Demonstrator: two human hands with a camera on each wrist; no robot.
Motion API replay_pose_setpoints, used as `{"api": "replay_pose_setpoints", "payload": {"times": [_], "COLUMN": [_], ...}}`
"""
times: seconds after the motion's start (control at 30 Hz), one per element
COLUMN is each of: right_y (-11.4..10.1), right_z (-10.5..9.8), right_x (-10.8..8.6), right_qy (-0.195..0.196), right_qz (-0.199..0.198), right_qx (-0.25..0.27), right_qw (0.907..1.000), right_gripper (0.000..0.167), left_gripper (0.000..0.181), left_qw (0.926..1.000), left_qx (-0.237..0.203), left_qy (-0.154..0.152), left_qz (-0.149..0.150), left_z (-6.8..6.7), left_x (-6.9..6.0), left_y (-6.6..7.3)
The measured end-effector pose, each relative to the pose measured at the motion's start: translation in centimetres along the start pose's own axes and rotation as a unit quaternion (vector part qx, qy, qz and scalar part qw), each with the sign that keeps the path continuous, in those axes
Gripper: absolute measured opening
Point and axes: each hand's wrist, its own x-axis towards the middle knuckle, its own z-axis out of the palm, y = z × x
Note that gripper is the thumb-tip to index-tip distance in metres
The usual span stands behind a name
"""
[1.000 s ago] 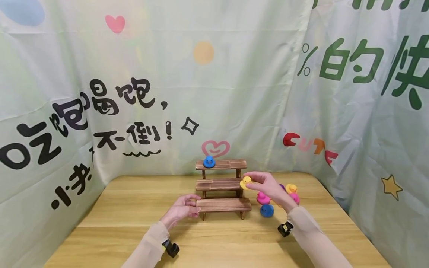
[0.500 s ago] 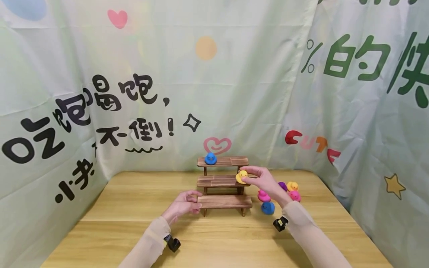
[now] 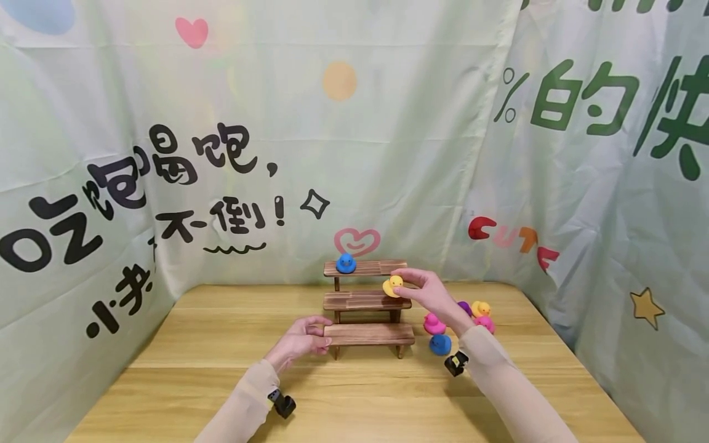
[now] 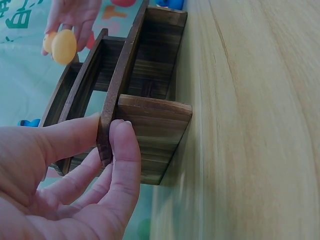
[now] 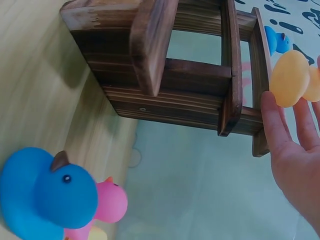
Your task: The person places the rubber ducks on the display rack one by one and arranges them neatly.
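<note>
A three-tier wooden display stand [image 3: 368,334] stands on the table. My left hand [image 3: 299,340] pinches the left end of its lowest shelf between thumb and fingers, as the left wrist view shows closely. A yellow rubber duck [image 3: 392,287] is held by the fingers of my right hand [image 3: 434,294], in front of the right part of the top tier and above the middle shelf. In the right wrist view the yellow duck [image 5: 290,79] appears beside the top shelf's edge. On the top shelf, toward the left, sits a blue rubber duck [image 3: 346,264].
Right of the stand, several rubber ducks sit on the wooden table [image 3: 249,381]: a blue duck [image 3: 440,344], a pink duck [image 3: 434,323], a second pink duck [image 3: 485,324], a yellow duck [image 3: 480,309] and a partly hidden purple duck [image 3: 464,308]. Printed cloth [image 3: 410,154] hangs behind.
My right hand has carried the yellow duck leftward and upward from the right end of the middle shelf toward the top tier. The left hand keeps its hold on the lowest shelf.
</note>
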Motion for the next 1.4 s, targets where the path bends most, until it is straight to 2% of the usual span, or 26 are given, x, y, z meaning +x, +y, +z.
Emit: {"api": "replay_pose_setpoints", "payload": {"times": [0.13, 0.57, 0.93, 1.13, 1.4], "right_y": [-0.3, -1.4, -1.9, -2.5, -2.5], "right_z": [0.3, 1.1, 1.3, 1.4, 1.5], "right_x": [0.4, 1.8, 2.9, 3.6, 4.4], "right_qy": [-0.004, 0.011, 0.005, 0.008, 0.005], "right_qz": [0.004, -0.015, -0.023, -0.018, -0.021], "right_qx": [0.013, 0.056, 0.039, 0.053, 0.042], "right_qw": [0.9999, 0.9983, 0.9990, 0.9984, 0.9989], "right_gripper": [0.053, 0.049, 0.047, 0.048, 0.046], "left_gripper": [0.052, 0.052, 0.052, 0.051, 0.054], "left_qw": [1.0000, 1.0000, 0.9999, 0.9999, 1.0000], "left_qx": [0.002, -0.003, -0.005, -0.005, -0.002], "left_qy": [0.000, 0.001, -0.001, 0.002, -0.003], "left_qz": [0.006, 0.009, 0.011, 0.012, 0.008], "left_z": [0.0, 0.2, 0.1, 0.0, -0.1], "left_x": [-0.1, -0.1, -0.1, -0.1, -0.1], "left_y": [0.0, -0.1, -0.1, 0.1, 0.0]}}
